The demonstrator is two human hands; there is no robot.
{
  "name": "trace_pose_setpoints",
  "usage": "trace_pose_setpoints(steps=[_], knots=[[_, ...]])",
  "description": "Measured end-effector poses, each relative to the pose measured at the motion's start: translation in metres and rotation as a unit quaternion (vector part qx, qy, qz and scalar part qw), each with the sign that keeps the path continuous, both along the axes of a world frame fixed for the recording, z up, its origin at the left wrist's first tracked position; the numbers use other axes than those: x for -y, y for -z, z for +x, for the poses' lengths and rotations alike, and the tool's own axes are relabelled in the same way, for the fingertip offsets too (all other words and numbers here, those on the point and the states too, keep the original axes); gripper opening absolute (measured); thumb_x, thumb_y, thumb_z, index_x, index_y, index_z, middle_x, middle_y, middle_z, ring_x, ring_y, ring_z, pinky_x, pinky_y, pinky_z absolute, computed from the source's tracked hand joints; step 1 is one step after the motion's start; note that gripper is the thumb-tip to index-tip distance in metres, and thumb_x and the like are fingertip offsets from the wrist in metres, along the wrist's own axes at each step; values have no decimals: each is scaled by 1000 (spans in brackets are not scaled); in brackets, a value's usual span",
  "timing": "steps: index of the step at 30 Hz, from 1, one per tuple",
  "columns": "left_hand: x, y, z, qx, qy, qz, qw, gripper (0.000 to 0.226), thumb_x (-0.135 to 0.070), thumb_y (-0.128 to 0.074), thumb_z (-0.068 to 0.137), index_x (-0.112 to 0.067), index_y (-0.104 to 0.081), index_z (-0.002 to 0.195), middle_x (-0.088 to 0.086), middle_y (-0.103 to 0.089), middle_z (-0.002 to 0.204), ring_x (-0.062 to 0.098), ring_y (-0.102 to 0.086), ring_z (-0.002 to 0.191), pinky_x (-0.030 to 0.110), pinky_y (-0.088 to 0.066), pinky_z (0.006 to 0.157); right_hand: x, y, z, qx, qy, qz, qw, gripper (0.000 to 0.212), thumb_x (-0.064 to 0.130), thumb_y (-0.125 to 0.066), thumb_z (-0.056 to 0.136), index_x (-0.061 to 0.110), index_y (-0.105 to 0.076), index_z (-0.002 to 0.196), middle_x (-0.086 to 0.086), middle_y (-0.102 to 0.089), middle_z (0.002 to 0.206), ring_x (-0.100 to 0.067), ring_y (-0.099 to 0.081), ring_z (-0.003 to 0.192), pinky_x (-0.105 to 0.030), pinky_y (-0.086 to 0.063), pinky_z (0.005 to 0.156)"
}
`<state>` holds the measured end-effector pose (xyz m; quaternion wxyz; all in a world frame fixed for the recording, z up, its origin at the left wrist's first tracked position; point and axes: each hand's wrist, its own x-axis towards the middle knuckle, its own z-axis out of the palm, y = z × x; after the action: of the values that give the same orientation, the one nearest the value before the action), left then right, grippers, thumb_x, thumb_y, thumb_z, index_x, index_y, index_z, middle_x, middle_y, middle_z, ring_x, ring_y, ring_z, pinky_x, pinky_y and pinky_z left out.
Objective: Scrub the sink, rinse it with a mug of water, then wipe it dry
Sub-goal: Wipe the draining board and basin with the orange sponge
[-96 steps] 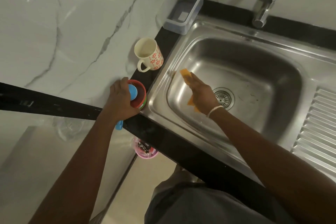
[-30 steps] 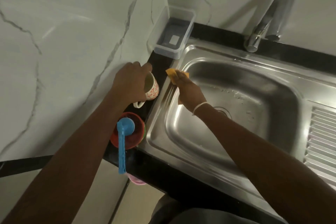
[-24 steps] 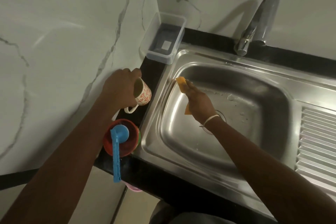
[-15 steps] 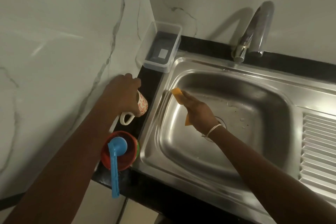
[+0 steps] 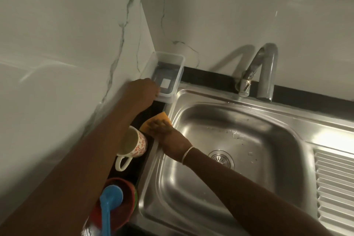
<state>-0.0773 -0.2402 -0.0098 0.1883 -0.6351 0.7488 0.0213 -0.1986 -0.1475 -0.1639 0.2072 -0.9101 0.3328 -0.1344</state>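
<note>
The steel sink (image 5: 249,102) has a few water drops near its back wall and a drain (image 5: 222,159) in the middle. My right hand (image 5: 170,138) presses an orange cloth (image 5: 162,116) flat on the sink's left rim and the black counter strip beside it. The white mug with a red pattern (image 5: 135,144) stands upright on that strip, partly under my left forearm, with nothing holding it. My left hand (image 5: 141,90) reaches past it and grips the near left corner of a clear plastic container (image 5: 180,74) in the back corner.
A curved steel tap (image 5: 266,71) stands behind the basin. The ribbed drainboard (image 5: 335,188) lies to the right. A red bowl (image 5: 127,185) with a blue scoop (image 5: 110,201) in it sits on the counter's near left. Marble walls close off the left and back.
My left hand has let go of the mug and moved back to the clear container. My right hand has slid the orange cloth from the basin's left wall up onto the rim and counter strip.
</note>
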Motion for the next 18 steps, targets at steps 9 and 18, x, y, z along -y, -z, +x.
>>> trace_pose_setpoints(steps=[9, 18], knots=[[4, -38, -4, 27, 5, 3, 1000, 27, -21, -58, 94, -25, -65, 120, 5, -64, 106, 23, -62, 91, 28, -41, 70, 53, -22, 38, -26, 21, 8, 999, 64, 9, -53, 94, 19, -31, 153, -5, -27, 160, -22, -12, 151, -31, 10, 117], [1, -74, 13, -81, 23, -87, 993, 13, -17, -63, 89, -22, -75, 93, 10, -68, 85, 31, -61, 74, 31, -38, 62, 107, -27, 43, 43, 56, 58, 996, 41, 0, -58, 88, 13, -66, 127, -11, -54, 143, -30, -42, 137, -38, -32, 115]])
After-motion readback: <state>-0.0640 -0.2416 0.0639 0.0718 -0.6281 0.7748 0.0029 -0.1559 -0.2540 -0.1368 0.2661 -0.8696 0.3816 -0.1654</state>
